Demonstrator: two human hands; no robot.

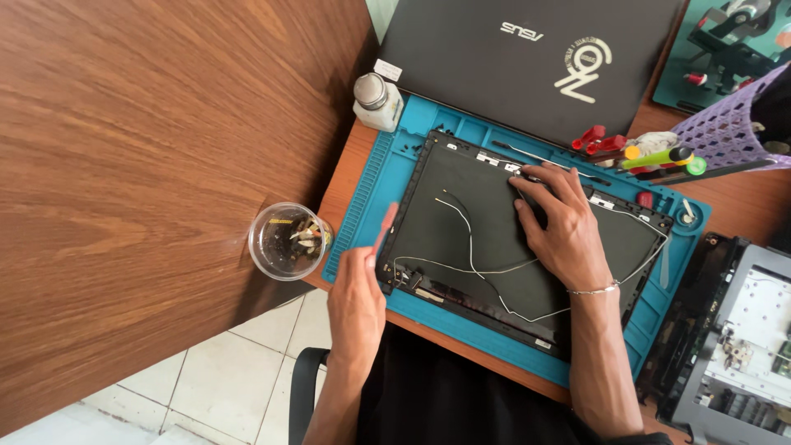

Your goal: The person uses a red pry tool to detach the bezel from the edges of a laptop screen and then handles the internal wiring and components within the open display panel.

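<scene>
Black laptop lid shell (494, 239) lies flat, inner face up, in the middle of the blue silicone repair mat (362, 198) on the worktop (338, 185). I judge it a thin plastic panel: light, somewhat flexible across its span, brittle at the clips and hinge corners, so it wants support along the frame edges rather than a lift from one corner. Thin white antenna wires (470, 247) run loose over its inner face and look easy to snag or tear; I would keep fingers clear of them. My right hand (560, 227) rests palm down on the upper middle of the shell, fingers spread toward the top edge, pressing and closed round nothing. My left hand (356, 301) hovers just off the shell's left edge, its grip narrow, pinching a slim red pry tool (383, 227) whose tip points up along that edge. Outward from there: a small white bottle (376, 100) stands at the mat's top left corner, a closed black laptop (527, 58) lies behind the mat, red-handled tools and coloured markers (651, 156) sit at the top right beside a purple perforated basket (733, 124). A clear plastic cup (288, 241) with small bits inside sits left of the mat at the worktop edge. An opened laptop base (733, 338) lies at far right.
</scene>
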